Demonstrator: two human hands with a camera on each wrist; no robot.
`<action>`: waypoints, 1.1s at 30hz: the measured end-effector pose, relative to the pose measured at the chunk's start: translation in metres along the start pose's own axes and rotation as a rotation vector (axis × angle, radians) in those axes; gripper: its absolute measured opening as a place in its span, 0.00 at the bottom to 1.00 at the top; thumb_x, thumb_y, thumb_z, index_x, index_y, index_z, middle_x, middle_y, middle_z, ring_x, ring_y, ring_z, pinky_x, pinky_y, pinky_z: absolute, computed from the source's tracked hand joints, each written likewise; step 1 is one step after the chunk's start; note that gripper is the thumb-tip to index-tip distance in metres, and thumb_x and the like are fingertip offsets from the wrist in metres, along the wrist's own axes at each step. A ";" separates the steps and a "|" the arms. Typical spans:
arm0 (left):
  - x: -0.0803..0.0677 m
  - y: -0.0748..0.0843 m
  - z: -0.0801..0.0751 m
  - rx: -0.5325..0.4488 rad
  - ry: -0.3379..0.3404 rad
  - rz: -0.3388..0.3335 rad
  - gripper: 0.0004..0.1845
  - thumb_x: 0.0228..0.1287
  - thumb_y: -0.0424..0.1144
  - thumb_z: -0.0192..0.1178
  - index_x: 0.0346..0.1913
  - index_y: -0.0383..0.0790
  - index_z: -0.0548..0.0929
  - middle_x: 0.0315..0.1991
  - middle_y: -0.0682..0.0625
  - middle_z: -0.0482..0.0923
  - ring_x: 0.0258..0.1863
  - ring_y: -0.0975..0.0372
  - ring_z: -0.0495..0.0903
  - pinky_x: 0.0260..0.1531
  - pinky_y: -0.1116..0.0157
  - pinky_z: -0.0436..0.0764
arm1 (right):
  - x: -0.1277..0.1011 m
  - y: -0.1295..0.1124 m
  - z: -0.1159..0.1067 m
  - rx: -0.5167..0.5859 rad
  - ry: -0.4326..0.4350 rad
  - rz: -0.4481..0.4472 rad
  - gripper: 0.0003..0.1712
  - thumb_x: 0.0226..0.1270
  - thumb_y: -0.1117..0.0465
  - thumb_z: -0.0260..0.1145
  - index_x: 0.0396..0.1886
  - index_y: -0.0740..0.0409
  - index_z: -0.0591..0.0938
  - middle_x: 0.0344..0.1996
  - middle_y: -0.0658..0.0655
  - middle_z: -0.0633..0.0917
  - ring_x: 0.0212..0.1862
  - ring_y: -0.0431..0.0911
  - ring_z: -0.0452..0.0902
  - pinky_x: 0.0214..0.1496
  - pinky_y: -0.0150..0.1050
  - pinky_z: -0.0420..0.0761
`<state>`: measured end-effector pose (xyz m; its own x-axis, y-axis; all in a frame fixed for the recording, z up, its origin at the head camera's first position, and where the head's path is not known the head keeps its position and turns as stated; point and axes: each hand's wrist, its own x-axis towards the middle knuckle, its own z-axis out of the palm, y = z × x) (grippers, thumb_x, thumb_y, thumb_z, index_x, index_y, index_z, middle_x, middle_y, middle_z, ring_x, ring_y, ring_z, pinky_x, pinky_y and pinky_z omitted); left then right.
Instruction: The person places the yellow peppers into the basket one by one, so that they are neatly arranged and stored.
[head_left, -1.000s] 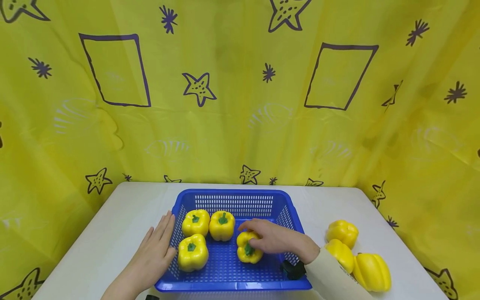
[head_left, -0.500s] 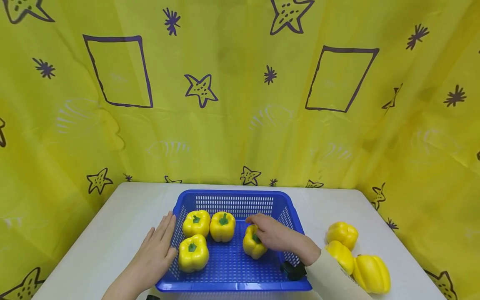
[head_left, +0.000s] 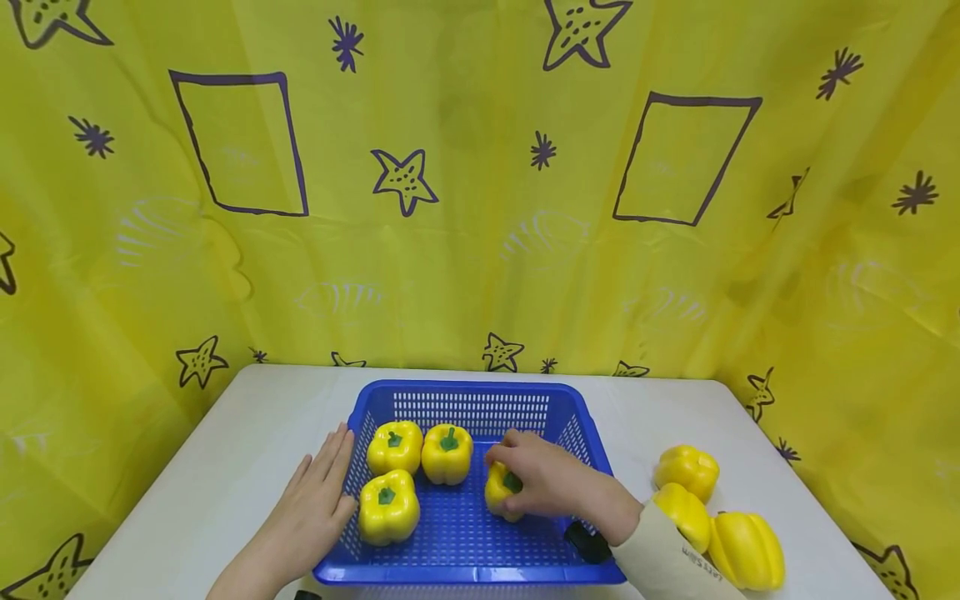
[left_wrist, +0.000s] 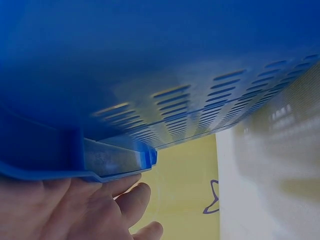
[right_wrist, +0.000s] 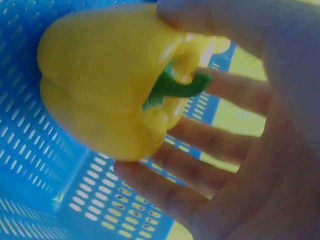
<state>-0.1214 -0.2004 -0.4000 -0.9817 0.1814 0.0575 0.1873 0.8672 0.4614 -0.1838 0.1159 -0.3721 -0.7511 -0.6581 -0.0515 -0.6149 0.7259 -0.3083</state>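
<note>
A blue plastic basket [head_left: 468, 574] stands on the table. My left hand [head_left: 303, 508] rests against its left rim with straight fingers; in the left wrist view the fingers [left_wrist: 132, 202] lie under the rim. Inside the basket my right hand [head_left: 551, 475] holds a yellow bell pepper [head_left: 497, 490] between thumb and fingers. The right wrist view shows this pepper [right_wrist: 102, 82] tilted on its side, its green stem [right_wrist: 182, 87] toward the palm. Three more yellow bell peppers, one at the back left [head_left: 394, 448], one beside it [head_left: 447, 455] and one in front [head_left: 388, 508], stand stem up.
Right of the basket, three yellow bell peppers lie on the white table [head_left: 187, 492]: a far one [head_left: 687, 472], a middle one [head_left: 684, 512] partly behind the right sleeve [head_left: 667, 554], and a near one [head_left: 746, 550]. A yellow patterned curtain [head_left: 465, 275] surrounds the table.
The pepper under my right hand has turned and shifted slightly right, and my fingers and thumb have closed round it. My left hand stays at the basket's rim.
</note>
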 end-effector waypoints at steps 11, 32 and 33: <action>0.000 0.001 -0.001 -0.003 -0.019 -0.010 0.39 0.68 0.37 0.48 0.78 0.33 0.47 0.80 0.38 0.41 0.79 0.41 0.44 0.73 0.35 0.43 | 0.003 -0.024 -0.006 -0.038 -0.035 -0.147 0.28 0.49 0.50 0.76 0.53 0.42 0.82 0.43 0.45 0.76 0.39 0.36 0.69 0.40 0.27 0.73; -0.002 0.001 -0.001 -0.001 0.009 0.008 0.38 0.68 0.37 0.48 0.78 0.33 0.49 0.80 0.38 0.43 0.79 0.42 0.46 0.73 0.35 0.45 | 0.028 -0.053 0.005 -0.184 -0.018 -0.364 0.24 0.52 0.51 0.76 0.50 0.42 0.80 0.46 0.45 0.80 0.44 0.35 0.70 0.48 0.26 0.75; -0.002 0.001 -0.001 -0.003 0.008 0.008 0.38 0.68 0.37 0.49 0.78 0.33 0.48 0.80 0.38 0.43 0.79 0.42 0.46 0.73 0.35 0.45 | 0.030 -0.053 0.006 -0.190 -0.016 -0.367 0.25 0.52 0.51 0.76 0.50 0.43 0.79 0.46 0.45 0.80 0.43 0.35 0.70 0.48 0.25 0.75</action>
<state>-0.1196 -0.2001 -0.3984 -0.9805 0.1844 0.0683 0.1949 0.8643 0.4637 -0.1722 0.0566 -0.3627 -0.4709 -0.8821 0.0136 -0.8756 0.4655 -0.1287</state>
